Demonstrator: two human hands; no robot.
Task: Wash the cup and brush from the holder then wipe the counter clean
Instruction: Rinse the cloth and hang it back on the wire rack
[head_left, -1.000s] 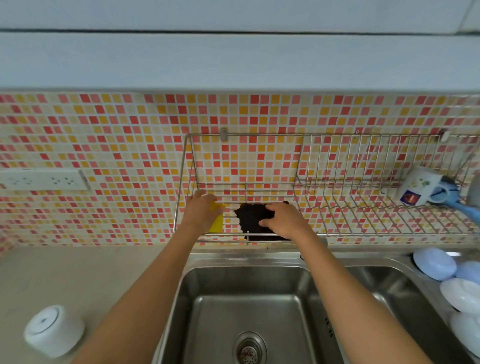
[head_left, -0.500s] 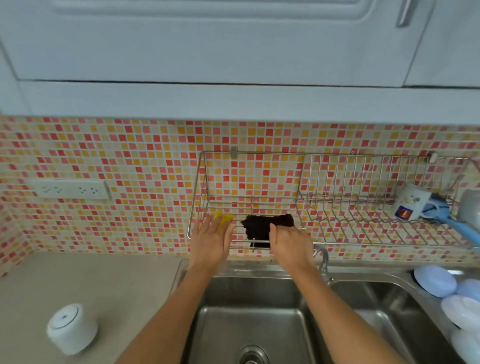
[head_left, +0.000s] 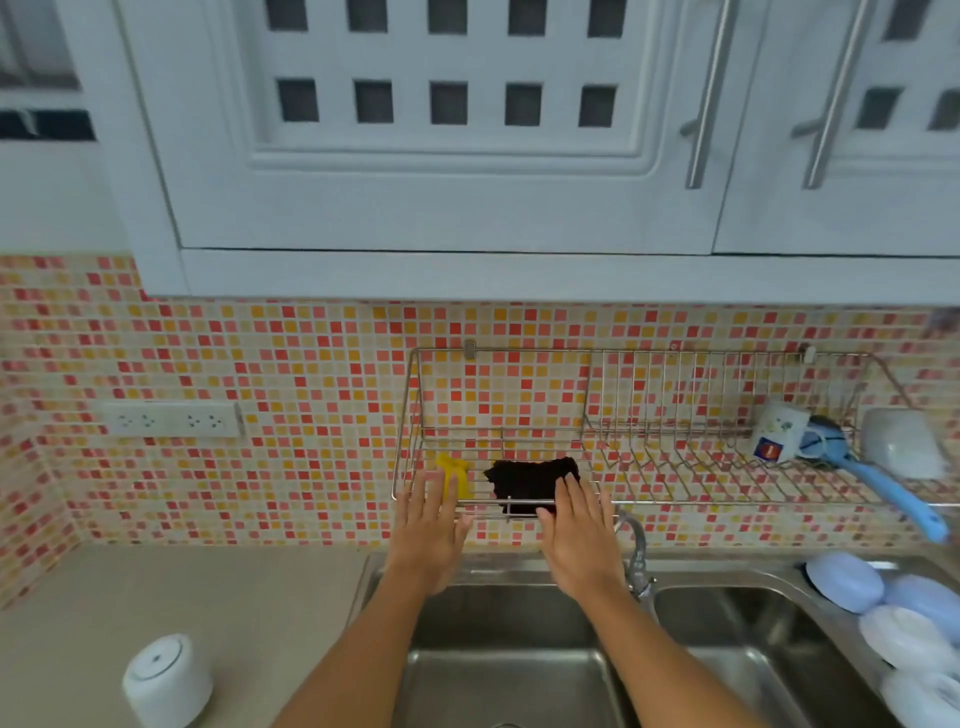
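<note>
Both hands are up at the wire rack (head_left: 675, 358) with no grip on anything: the left hand (head_left: 427, 535) spreads flat-fingered in front of the yellow sponge (head_left: 456, 475), the right hand (head_left: 577, 535) likewise at the black cloth (head_left: 530, 483). Below them runs a beige bench (head_left: 208, 597) with a steel double sink (head_left: 519, 670), a mosaic tile wall (head_left: 311, 374) and pale cabinets (head_left: 441, 156) behind. Far right in the rack lie the cup (head_left: 779, 431), tipped on its side, and the blue brush (head_left: 878, 486); a white canister (head_left: 169, 680) stands on the bench, and bowls (head_left: 883, 613) lean along the sink's right edge.
</note>
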